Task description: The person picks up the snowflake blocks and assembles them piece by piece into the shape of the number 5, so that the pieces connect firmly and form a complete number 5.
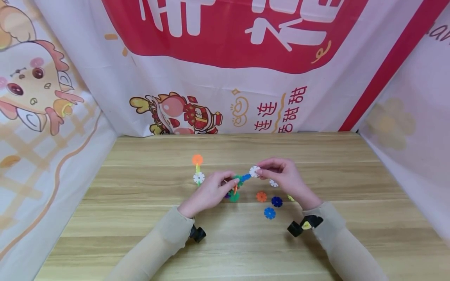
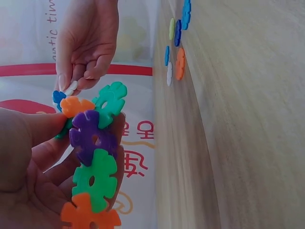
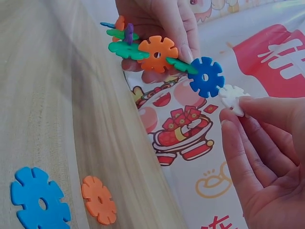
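My left hand holds a chain of notched plastic snowflake discs above the table, with orange, green and purple pieces about its fingers. A purple disc and a green disc show large in the left wrist view. At the chain's right end, a blue disc stands out past the left fingertips. Between thumb and fingers, my right hand pinches a white disc, whose edge meets the blue one's rim. The left hand hides part of the chain.
Loose discs lie on the wooden table near the right hand: orange, dark blue, light blue, white and yellow. Left of the hands are a white disc and an orange disc. Printed cloth hangs behind.
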`<state>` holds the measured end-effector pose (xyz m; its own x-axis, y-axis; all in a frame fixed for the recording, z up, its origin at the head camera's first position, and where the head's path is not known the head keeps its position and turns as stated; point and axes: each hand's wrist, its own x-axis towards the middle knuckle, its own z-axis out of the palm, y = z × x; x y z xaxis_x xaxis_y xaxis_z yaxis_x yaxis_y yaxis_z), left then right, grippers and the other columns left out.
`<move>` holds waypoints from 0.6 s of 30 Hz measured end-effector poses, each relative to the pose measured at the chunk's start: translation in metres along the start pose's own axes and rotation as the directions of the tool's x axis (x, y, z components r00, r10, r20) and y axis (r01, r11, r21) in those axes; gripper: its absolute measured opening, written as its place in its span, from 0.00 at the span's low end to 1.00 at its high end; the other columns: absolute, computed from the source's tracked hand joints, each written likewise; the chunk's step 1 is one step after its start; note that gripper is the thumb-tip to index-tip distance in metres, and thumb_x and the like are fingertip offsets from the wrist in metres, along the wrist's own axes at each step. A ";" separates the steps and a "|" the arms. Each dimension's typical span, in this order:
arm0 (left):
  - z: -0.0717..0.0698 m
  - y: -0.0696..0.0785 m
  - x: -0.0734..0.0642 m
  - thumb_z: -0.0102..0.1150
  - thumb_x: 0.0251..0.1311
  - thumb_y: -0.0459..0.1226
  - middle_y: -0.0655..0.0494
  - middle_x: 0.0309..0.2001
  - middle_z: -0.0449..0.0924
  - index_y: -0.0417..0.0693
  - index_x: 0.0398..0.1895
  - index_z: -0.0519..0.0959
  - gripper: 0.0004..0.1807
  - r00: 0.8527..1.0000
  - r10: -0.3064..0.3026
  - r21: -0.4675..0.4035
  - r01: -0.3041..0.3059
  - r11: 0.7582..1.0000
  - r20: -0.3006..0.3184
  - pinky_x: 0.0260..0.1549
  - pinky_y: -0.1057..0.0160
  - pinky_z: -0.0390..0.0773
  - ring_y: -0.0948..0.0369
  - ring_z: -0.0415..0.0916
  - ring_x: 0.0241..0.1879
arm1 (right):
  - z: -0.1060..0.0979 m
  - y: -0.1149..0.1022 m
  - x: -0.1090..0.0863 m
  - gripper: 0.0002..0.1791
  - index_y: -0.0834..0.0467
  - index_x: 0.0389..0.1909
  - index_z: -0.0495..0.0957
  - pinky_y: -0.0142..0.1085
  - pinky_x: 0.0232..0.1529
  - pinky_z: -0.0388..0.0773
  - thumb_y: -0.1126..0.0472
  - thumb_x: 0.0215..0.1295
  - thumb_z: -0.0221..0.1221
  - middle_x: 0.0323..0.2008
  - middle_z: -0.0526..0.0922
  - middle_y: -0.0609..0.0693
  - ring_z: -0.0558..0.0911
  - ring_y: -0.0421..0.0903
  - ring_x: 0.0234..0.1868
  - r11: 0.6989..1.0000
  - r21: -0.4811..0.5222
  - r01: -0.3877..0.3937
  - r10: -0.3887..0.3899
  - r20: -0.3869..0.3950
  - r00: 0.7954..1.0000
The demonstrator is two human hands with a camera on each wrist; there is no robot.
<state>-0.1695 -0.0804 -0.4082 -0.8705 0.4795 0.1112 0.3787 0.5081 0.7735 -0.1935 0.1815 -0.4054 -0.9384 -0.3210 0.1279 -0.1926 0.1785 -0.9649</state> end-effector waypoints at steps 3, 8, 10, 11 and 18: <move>0.000 0.000 0.000 0.53 0.78 0.42 0.60 0.29 0.81 0.50 0.40 0.83 0.12 1.000 0.000 -0.020 0.000 1.000 0.004 0.26 0.63 0.74 0.62 0.73 0.27 | 0.000 0.002 0.000 0.11 0.61 0.47 0.85 0.45 0.45 0.85 0.60 0.68 0.68 0.42 0.87 0.56 0.87 0.53 0.40 1.000 -0.003 0.000 0.000 -0.001 1.000; 0.000 0.000 0.000 0.53 0.77 0.42 0.59 0.32 0.82 0.49 0.41 0.84 0.11 1.000 -0.012 -0.040 0.012 0.999 0.016 0.31 0.61 0.78 0.61 0.78 0.32 | 0.001 0.004 0.000 0.11 0.61 0.47 0.85 0.53 0.46 0.83 0.60 0.67 0.68 0.42 0.87 0.56 0.87 0.55 0.40 1.000 -0.001 0.003 -0.003 0.009 1.000; 0.000 0.000 0.000 0.54 0.77 0.42 0.59 0.31 0.82 0.51 0.41 0.84 0.10 1.000 -0.017 -0.041 0.018 0.999 0.017 0.31 0.61 0.78 0.61 0.78 0.32 | 0.003 0.004 0.000 0.11 0.61 0.47 0.85 0.54 0.46 0.83 0.60 0.67 0.69 0.42 0.87 0.55 0.87 0.55 0.40 1.000 0.001 0.003 -0.003 0.011 1.000; 0.000 0.000 0.000 0.54 0.77 0.42 0.59 0.31 0.82 0.51 0.40 0.84 0.10 1.000 -0.017 -0.042 0.017 0.999 0.016 0.30 0.61 0.78 0.60 0.78 0.31 | 0.003 0.004 0.000 0.11 0.60 0.47 0.85 0.53 0.46 0.83 0.60 0.67 0.69 0.42 0.87 0.55 0.87 0.55 0.40 1.000 0.002 0.001 -0.001 0.011 1.000; 0.000 -0.001 0.000 0.54 0.77 0.41 0.55 0.30 0.81 0.49 0.41 0.84 0.11 1.000 -0.005 -0.056 0.005 0.998 0.011 0.25 0.64 0.71 0.62 0.71 0.26 | 0.007 0.003 0.001 0.10 0.60 0.46 0.86 0.47 0.44 0.85 0.61 0.67 0.69 0.41 0.87 0.55 0.87 0.54 0.39 1.000 -0.002 -0.011 0.011 0.017 1.000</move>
<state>-0.1700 -0.0808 -0.4092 -0.8687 0.4850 0.1007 0.3559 0.4698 0.8078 -0.1933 0.1756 -0.4095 -0.9356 -0.3343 0.1133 -0.1826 0.1836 -0.9659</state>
